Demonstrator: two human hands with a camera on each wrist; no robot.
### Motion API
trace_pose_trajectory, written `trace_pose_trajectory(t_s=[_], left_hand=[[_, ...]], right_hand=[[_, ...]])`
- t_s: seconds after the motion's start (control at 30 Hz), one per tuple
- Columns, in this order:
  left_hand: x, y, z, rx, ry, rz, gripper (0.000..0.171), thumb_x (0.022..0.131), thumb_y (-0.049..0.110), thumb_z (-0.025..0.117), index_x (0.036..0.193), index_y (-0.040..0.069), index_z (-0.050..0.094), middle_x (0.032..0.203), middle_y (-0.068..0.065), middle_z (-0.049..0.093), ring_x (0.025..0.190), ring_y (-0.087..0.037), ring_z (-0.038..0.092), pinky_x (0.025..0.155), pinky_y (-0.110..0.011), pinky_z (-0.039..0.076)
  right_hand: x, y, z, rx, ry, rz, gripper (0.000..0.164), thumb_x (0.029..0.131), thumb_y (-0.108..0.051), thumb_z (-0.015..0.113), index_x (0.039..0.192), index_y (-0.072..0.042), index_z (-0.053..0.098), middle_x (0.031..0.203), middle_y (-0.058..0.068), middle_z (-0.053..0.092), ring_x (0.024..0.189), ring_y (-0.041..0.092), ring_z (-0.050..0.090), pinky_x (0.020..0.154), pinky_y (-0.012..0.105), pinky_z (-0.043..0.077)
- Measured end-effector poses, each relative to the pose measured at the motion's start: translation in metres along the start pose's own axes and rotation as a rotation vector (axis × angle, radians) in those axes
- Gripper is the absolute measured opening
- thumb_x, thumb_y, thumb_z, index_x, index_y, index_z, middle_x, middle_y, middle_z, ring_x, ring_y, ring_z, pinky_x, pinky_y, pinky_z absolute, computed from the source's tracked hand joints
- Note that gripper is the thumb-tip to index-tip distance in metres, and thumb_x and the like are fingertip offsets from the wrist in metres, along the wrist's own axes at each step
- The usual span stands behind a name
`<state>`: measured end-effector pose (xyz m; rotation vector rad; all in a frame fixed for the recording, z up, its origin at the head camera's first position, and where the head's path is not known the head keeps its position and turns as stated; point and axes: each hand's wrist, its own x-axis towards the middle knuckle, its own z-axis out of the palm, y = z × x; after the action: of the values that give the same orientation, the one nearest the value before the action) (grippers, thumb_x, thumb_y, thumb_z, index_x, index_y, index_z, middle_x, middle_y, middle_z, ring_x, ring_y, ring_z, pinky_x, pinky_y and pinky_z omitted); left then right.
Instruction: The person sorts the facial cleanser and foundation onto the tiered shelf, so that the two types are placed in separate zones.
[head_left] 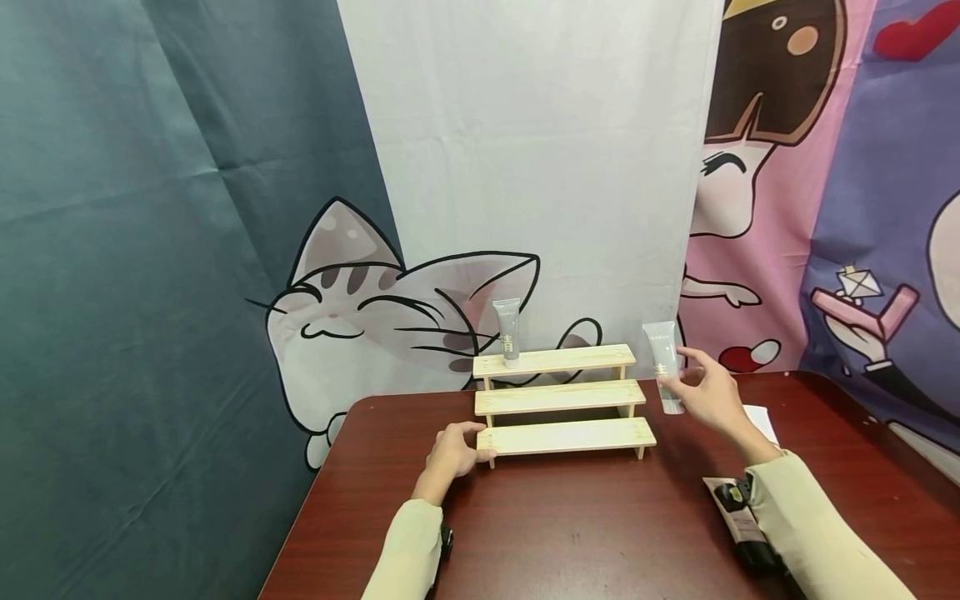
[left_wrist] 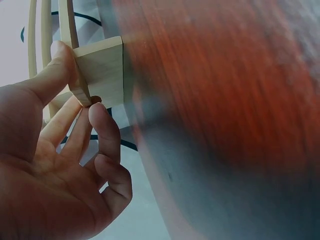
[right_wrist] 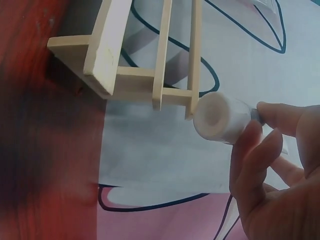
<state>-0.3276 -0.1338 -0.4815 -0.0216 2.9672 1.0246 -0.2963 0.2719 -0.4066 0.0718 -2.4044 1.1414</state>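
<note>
A three-step wooden display rack (head_left: 566, 437) stands on the table. My left hand (head_left: 453, 451) pinches the left end of its lowest board; in the left wrist view the thumb lies on one face of the board (left_wrist: 70, 35) and fingertips meet its other side. My right hand (head_left: 708, 392) holds a translucent squeeze tube (head_left: 662, 358) upright, cap down, just right of the rack. The right wrist view shows the tube's white round cap (right_wrist: 214, 117) near the rack's end, with thumb and fingers around the tube. A similar tube (head_left: 507, 329) stands on the top step's left end.
On the dark red wooden table (head_left: 570, 525), a tube with a black cap (head_left: 756, 554) lies partly under the right forearm. A white piece (head_left: 762, 422), perhaps paper, lies behind the right wrist. A cartoon-printed curtain (head_left: 540, 167) hangs directly behind the table.
</note>
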Motion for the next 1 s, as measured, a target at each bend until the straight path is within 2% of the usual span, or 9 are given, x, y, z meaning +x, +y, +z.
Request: trace_pose_trajectory(t_s=[0.43, 0.67, 0.8, 1.0], left_hand=[[0.000, 0.001, -0.001, 0.005, 0.001, -0.008, 0.055, 0.072, 0.038, 0.089, 0.123, 0.030, 0.071, 0.131, -0.016, 0.060, 0.113, -0.039, 0.058, 0.076, -0.052, 0.047], [-0.001, 0.003, 0.000, 0.012, -0.005, -0.011, 0.055, 0.072, 0.039, 0.089, 0.124, 0.031, 0.070, 0.132, -0.014, 0.061, 0.114, -0.039, 0.058, 0.075, -0.052, 0.047], [-0.001, 0.003, -0.001, 0.008, -0.005, -0.012, 0.053, 0.072, 0.038, 0.089, 0.122, 0.031, 0.071, 0.131, -0.014, 0.061, 0.115, -0.039, 0.057, 0.077, -0.053, 0.047], [-0.001, 0.003, -0.002, 0.011, 0.001, -0.008, 0.053, 0.072, 0.038, 0.089, 0.121, 0.032, 0.071, 0.130, -0.014, 0.061, 0.117, -0.039, 0.056, 0.078, -0.055, 0.047]], right_hand=[[0.008, -0.010, 0.015, 0.076, 0.007, -0.017, 0.061, 0.088, -0.014, 0.076, 0.141, 0.000, 0.048, 0.098, 0.029, 0.067, 0.073, 0.008, 0.062, 0.052, 0.026, 0.054], [0.011, -0.023, 0.025, 0.122, -0.006, 0.004, 0.061, 0.090, -0.015, 0.075, 0.142, -0.002, 0.047, 0.106, 0.031, 0.064, 0.069, 0.019, 0.067, 0.052, 0.029, 0.055], [0.014, -0.029, 0.030, 0.140, -0.004, -0.011, 0.061, 0.090, -0.015, 0.075, 0.142, -0.002, 0.047, 0.109, 0.033, 0.063, 0.073, 0.027, 0.069, 0.053, 0.026, 0.054], [0.018, -0.036, 0.038, 0.181, -0.024, -0.011, 0.062, 0.090, -0.013, 0.074, 0.144, -0.002, 0.045, 0.109, 0.033, 0.062, 0.064, 0.024, 0.068, 0.052, 0.028, 0.054]])
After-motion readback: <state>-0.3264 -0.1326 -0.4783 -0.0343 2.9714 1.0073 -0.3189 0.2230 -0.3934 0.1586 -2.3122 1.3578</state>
